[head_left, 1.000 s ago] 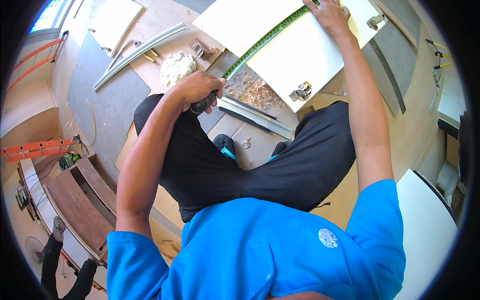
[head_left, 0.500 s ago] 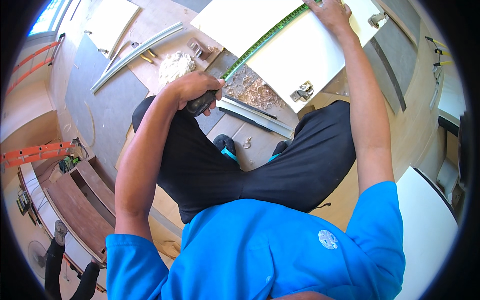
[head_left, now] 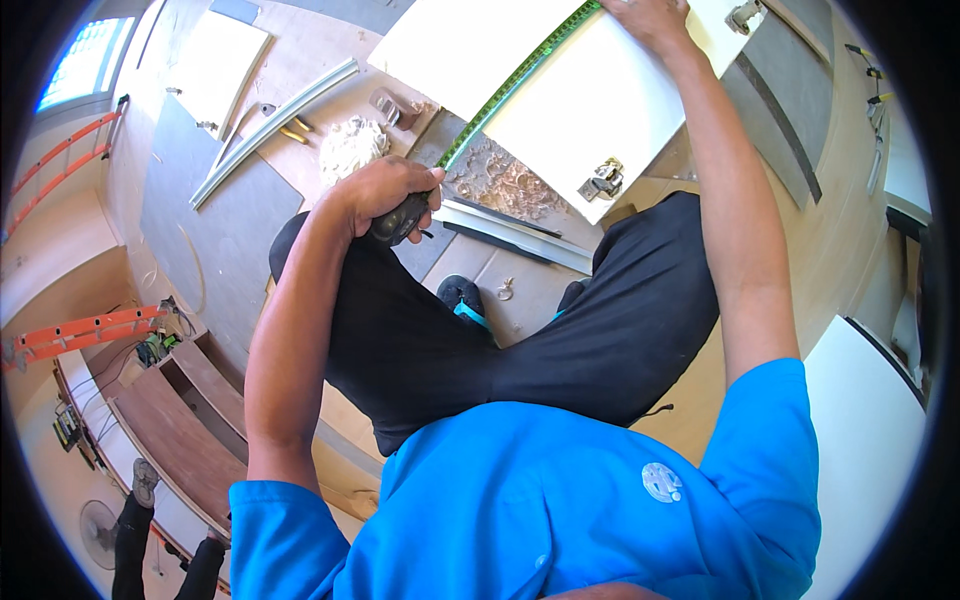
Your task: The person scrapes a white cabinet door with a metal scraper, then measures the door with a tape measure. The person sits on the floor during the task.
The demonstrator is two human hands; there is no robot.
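My left hand [head_left: 385, 188] is closed around the dark case of a tape measure [head_left: 402, 220], above my left knee. From it the green blade [head_left: 515, 82] runs up and right across a white cabinet door panel [head_left: 580, 125]. At the blade's far end, my right hand [head_left: 652, 22] is closed on the tape over the panel; its fingertips are partly cut off by the picture's top edge. Two metal hinges sit along the panel's right side, a near hinge [head_left: 603, 180] and a far hinge [head_left: 742, 17].
Wood shavings [head_left: 508, 182] lie beside the panel, near a hand plane [head_left: 393, 108] and a pale crumpled heap [head_left: 352, 150]. Metal channels [head_left: 275, 130] lie on the floor. Orange ladders [head_left: 90, 330] stand left. Another person's dark-clothed limbs [head_left: 132, 535] show at lower left.
The whole view has shifted slightly. Both hands keep their hold on the tape measure, and the blade stays stretched over the white panel.
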